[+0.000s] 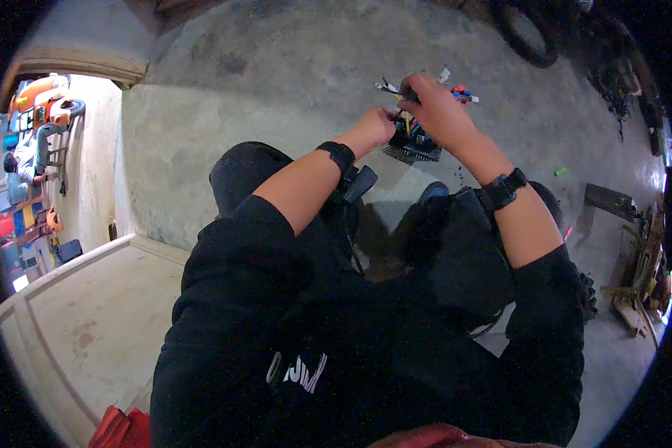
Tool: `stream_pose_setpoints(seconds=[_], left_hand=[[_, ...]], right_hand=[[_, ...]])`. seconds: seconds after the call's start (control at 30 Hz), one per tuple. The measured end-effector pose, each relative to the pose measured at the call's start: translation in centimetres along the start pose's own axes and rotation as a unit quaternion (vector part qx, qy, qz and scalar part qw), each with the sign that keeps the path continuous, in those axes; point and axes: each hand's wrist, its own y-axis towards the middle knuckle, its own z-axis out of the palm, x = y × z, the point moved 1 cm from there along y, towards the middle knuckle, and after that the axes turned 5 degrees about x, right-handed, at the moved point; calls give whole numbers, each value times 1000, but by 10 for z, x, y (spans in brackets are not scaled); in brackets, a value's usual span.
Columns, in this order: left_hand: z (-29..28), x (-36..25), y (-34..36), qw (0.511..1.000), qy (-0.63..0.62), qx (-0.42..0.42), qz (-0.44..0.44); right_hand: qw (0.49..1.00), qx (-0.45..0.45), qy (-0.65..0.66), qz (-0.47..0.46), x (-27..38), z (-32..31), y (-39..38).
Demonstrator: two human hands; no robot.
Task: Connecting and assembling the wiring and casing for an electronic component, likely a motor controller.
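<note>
In front of my knees is a black box with metal fins (413, 153), with a bundle of coloured wires coming from its top. My left hand (375, 128) is closed at the box's left side, its fingertips among the wires; what they pinch is hidden. Above the box, my right hand (439, 112) has its fingers closed round a dark cable (387, 88) whose bare end sticks out to the left. Red, blue and white connectors (464, 95) show beyond the right hand's knuckles. The right hand hides part of the box and wires.
A black tyre (526, 41) lies at the far right. A dark flat panel (611, 201), wood scraps (631, 313) and a small green object (560, 171) are on the right. A pale wooden panel (104, 313) stands at left. Through a doorway, a person (26, 166) sits near an orange vehicle (48, 97).
</note>
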Motion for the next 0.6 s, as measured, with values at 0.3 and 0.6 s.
stream_pose_setpoints(seconds=[0.3, 0.6], left_hand=[[-2, -4, -9, 998, -39, -48, 20], [-3, 6, -3, 994, -95, -28, 42]], right_hand=[[1000, -11, -10, -16, 2, 7, -7], [999, -16, -27, -14, 3, 7, -10]])
